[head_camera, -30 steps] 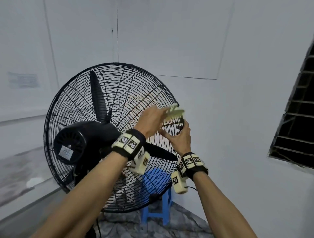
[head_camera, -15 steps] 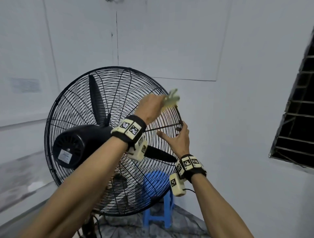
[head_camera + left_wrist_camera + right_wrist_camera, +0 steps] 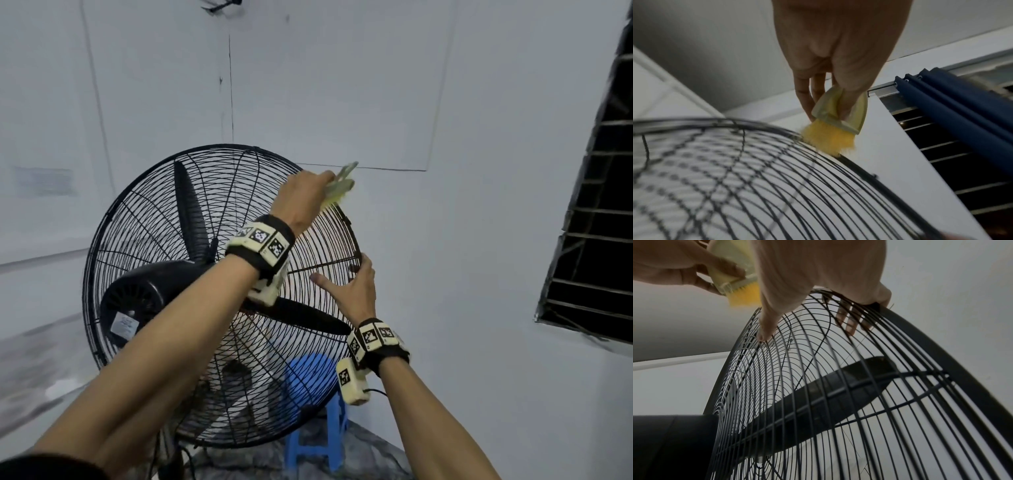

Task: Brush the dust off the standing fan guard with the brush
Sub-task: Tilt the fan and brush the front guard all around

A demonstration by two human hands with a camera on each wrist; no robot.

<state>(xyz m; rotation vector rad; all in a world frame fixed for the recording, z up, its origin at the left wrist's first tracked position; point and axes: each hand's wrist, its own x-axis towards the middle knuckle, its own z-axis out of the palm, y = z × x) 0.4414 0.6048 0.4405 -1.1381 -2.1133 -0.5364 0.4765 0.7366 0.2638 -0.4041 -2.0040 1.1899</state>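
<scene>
fan guard (image 3: 219,192): tall, black wire | right hand (image 3: 352,287): fingers curl over the rim, holds it steady | left hand (image 3: 838,48): pinches brush (image 3: 835,120), bristles on top rim | tip: sweep softly along the wires

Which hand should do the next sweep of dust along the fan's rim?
Left. The left hand already holds the brush, bristles on the fan guard rim, while the right hand grips and steadies the guard.

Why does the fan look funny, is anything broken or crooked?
Nothing looks broken. The fan guard wires look whole, the left hand holds the brush on its rim, and the right hand grips the edge.
</scene>
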